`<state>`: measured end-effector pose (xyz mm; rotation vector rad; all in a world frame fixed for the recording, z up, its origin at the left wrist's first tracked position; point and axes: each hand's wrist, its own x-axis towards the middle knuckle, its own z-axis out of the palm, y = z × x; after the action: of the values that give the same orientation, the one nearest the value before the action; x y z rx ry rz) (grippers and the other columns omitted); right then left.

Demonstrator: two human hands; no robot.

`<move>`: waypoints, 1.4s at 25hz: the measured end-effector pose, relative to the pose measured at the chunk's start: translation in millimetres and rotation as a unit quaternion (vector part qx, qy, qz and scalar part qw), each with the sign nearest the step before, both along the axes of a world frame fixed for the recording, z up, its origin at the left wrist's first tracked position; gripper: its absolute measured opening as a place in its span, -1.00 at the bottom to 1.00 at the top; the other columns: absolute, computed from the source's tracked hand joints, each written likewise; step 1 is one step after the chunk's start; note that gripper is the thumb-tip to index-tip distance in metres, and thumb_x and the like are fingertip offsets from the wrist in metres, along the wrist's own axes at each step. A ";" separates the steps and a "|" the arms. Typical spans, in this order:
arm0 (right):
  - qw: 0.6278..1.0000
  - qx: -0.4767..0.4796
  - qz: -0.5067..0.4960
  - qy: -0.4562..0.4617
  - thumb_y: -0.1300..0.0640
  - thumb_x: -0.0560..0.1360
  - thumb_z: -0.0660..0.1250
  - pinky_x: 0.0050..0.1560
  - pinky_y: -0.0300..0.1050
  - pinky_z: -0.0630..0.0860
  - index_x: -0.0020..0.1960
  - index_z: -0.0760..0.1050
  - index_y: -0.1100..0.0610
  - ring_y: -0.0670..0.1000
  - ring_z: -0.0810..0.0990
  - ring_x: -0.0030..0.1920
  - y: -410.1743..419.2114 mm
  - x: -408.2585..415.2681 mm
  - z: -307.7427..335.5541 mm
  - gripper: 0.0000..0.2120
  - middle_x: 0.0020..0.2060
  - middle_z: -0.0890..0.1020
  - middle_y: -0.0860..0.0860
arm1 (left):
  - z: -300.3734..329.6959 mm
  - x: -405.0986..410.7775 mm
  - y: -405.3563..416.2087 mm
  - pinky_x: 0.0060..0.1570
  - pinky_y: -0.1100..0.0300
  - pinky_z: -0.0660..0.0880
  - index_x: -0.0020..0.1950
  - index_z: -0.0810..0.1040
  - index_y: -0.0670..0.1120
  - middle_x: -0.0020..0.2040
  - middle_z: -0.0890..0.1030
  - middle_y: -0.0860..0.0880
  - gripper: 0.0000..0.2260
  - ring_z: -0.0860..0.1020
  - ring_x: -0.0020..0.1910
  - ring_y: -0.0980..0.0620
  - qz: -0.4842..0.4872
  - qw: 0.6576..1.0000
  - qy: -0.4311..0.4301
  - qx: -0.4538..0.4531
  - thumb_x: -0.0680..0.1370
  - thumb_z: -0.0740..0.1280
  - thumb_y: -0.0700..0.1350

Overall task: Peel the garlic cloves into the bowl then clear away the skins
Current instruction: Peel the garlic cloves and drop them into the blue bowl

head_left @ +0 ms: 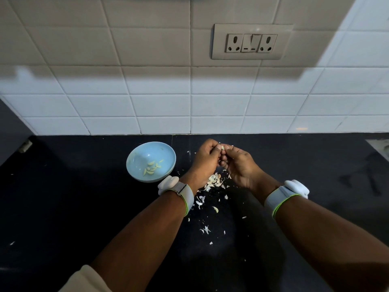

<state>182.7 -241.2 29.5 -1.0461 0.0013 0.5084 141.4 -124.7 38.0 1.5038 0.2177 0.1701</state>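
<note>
Both hands, left hand and right hand, pinch one garlic clove above the dark surface, skins scattered beneath, peeled cloves in the blue bowl just left.

Black counter is seen across the lower half of the frame, glossy and faintly speckled, bounded at the top by a tiled wall. A seam is noted running down from the wall just right of the bowl. Pale blue bowl is set left of centre, near the wall; peeled cloves are held in its bottom. A heap of garlic skins is found at centre, just right of the bowl. Thinner flakes are scattered from the heap toward the lower centre. One stray fleck is spotted at far left.
</note>
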 end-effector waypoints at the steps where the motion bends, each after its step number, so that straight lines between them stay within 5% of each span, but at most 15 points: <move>1: 1.000 0.011 0.003 0.008 0.26 0.69 0.19 -0.32 -0.29 0.54 0.08 0.57 0.26 -0.14 0.53 -0.38 -1.9 -0.8 0.6 -0.82 -0.33 0.58 0.02 | 0.0 -0.6 -0.5 -0.38 0.34 0.46 0.04 0.51 -0.21 -0.26 0.54 -0.01 -0.89 0.49 -0.38 0.22 -0.002 1.000 0.000 0.005 0.69 0.22 -0.23; 14: 0.998 0.017 -0.052 0.011 0.28 0.67 0.26 -0.28 -0.26 0.60 0.13 0.58 0.26 -0.10 0.59 -0.33 -0.4 1.2 -8.3 -0.86 -0.26 0.64 0.06 | -3.9 2.9 -4.3 -0.39 0.22 0.54 0.02 0.56 -0.18 -0.26 0.59 -0.04 -0.80 0.55 -0.40 0.16 0.067 0.997 0.001 0.024 0.72 0.21 -0.12; 19: 0.997 -0.026 -0.057 -0.034 0.31 0.66 0.26 -0.15 -0.20 0.65 0.21 0.56 0.36 -0.01 0.63 -0.25 1.7 1.3 -11.3 -0.81 -0.17 0.69 0.17 | -7.1 2.8 -2.9 -0.39 0.22 0.48 0.05 0.57 -0.26 -0.24 0.67 -0.12 -0.83 0.61 -0.34 0.01 0.067 0.997 0.018 -0.026 0.58 0.45 -0.17; 29: 0.991 -0.085 -0.074 -0.073 0.26 0.57 0.43 -0.08 -0.17 0.61 0.17 0.61 0.39 -0.01 0.62 -0.20 2.3 2.0 -8.1 -0.76 -0.20 0.69 0.11 | -14.6 2.6 3.8 -0.43 0.24 0.47 0.00 0.72 -0.10 -0.06 0.73 -0.06 -0.93 0.62 -0.18 0.13 0.111 0.992 0.028 -0.049 0.58 0.44 -0.15; 35: 0.988 -0.103 -0.058 -0.103 0.28 0.61 0.38 -0.13 -0.17 0.63 0.08 0.63 0.32 -0.01 0.62 -0.25 7.5 -3.5 -3.6 -0.88 -0.26 0.68 0.12 | -9.3 1.4 5.1 -0.45 0.20 0.51 -0.09 0.66 -0.13 -0.27 0.66 -0.02 -0.93 0.59 -0.33 0.06 0.125 0.990 0.031 -0.063 0.57 0.41 -0.18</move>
<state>179.3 -233.8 25.9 -1.2906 -0.0684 0.2961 142.8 -119.5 28.7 1.3536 0.4592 0.3052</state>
